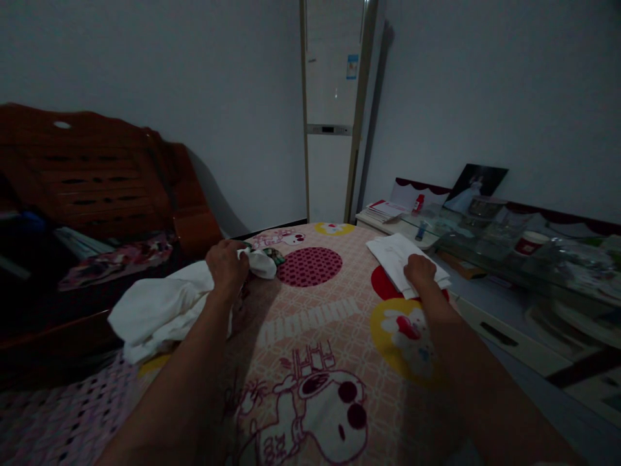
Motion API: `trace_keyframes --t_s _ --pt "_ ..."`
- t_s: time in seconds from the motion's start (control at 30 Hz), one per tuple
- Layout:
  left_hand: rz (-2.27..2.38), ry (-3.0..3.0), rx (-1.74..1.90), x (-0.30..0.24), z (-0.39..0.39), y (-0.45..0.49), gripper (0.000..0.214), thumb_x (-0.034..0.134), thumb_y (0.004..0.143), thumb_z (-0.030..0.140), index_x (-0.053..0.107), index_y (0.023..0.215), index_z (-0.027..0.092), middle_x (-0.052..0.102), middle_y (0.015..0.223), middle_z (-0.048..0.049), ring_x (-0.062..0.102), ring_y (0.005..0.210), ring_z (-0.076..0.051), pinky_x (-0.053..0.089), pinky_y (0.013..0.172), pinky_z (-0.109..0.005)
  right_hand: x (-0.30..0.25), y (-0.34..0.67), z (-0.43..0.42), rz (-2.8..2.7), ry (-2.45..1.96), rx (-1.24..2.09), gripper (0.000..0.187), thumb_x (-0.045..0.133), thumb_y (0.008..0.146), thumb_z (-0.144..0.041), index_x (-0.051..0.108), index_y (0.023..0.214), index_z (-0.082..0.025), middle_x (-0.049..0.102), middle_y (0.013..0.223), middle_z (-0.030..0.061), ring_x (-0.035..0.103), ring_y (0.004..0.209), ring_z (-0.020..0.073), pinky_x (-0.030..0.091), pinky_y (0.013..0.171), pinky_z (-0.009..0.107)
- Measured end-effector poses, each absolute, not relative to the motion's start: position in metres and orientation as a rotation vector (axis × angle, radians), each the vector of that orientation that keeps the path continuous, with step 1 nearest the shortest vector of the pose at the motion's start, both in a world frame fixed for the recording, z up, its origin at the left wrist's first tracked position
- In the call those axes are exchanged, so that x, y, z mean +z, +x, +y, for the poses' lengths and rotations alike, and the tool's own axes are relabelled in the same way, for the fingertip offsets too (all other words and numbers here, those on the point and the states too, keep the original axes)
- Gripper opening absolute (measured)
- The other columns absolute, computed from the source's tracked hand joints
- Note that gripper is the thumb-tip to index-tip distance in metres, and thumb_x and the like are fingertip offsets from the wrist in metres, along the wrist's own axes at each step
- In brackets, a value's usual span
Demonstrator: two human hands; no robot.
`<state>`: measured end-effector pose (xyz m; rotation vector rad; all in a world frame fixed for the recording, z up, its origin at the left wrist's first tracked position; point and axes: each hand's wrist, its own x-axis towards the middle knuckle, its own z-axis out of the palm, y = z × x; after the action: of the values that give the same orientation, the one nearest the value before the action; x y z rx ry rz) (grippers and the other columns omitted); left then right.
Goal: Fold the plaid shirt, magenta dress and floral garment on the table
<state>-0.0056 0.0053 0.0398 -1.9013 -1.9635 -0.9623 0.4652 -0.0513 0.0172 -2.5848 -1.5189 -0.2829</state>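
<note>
My left hand (226, 264) is closed on a crumpled white cloth (162, 303), which spreads in a loose heap to its left. A dark green patterned piece of fabric (273, 255) shows beside the cloth, just past my fingers. At the right side of the table, my right hand (421, 269) is closed at a flat, folded white cloth (391, 254); its fingertips are hidden. Both cloths lie on a pink cartoon-print tablecloth (301, 336) with red, yellow and maroon patches.
A wooden bench (97, 175) with fabric on it stands at the left. Along the right wall runs a cabinet (466, 294) with a glass top, bearing a paper cup (530, 244), a framed photo (475, 188) and papers (384, 210). A tall white air conditioner (330, 168) fills the corner.
</note>
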Motion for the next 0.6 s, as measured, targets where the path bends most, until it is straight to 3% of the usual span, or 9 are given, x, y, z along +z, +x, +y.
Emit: trace_keyframes --t_s 0.2,0.33,0.47,0.53,0.6 --pt "-1.769 -2.168 -1.069 0.041 -0.005 0.038 0.028 0.045 0.086 0.018 0.068 0.102 0.018 0.065 0.116 -0.0106 0.057 0.114 -0.026 0.041 0.103 -0.039 0.018 0.47 -0.045 -1.5 -2.506 -0.3 0.025 0.058 0.078 -0.017 0.073 0.097 -0.008 0.072 0.101 0.0217 0.067 0.099 0.0276 0.049 0.08 0.032" --pt "-1.575 -2.478 -1.059 0.032 -0.011 0.069 0.032 0.051 0.085 0.02 0.064 0.115 0.017 0.064 0.12 -0.0109 0.058 0.115 -0.024 0.044 0.103 -0.037 0.025 0.45 -0.048 -1.395 -2.178 -0.169 0.015 0.06 0.071 -0.022 0.071 0.074 -0.012 0.072 0.08 0.0137 0.067 0.08 0.0241 0.047 0.068 0.029" --pt "-1.266 -2.817 -0.961 0.017 -0.021 0.112 0.065 0.062 0.081 0.02 0.043 0.143 0.017 0.052 0.143 -0.0132 0.046 0.134 -0.026 0.039 0.111 -0.039 0.036 0.395 -0.073 -1.336 -1.587 0.487 0.011 0.057 0.061 -0.026 0.057 0.053 -0.019 0.052 0.044 -0.0017 0.048 0.043 0.0131 0.036 0.045 0.024" --pt "-1.179 -2.903 -0.913 0.01 -0.029 0.133 0.086 0.068 0.077 0.021 0.028 0.153 0.019 0.035 0.156 -0.0149 0.035 0.143 -0.027 0.039 0.111 -0.04 0.04 0.364 -0.092 -1.409 -1.246 0.884 0.012 0.058 0.061 -0.031 0.059 0.058 -0.019 0.05 0.043 -0.0043 0.042 0.038 0.01 0.032 0.04 0.022" --pt "-1.209 -2.948 -0.835 0.004 -0.036 0.148 0.09 0.072 0.075 0.025 0.028 0.153 0.021 0.028 0.16 -0.0157 0.038 0.142 -0.03 0.045 0.104 -0.04 0.042 0.341 -0.11 -1.501 -0.999 1.16 0.015 0.063 0.061 -0.032 0.061 0.061 -0.017 0.054 0.046 -0.0039 0.043 0.038 0.0085 0.033 0.039 0.02"
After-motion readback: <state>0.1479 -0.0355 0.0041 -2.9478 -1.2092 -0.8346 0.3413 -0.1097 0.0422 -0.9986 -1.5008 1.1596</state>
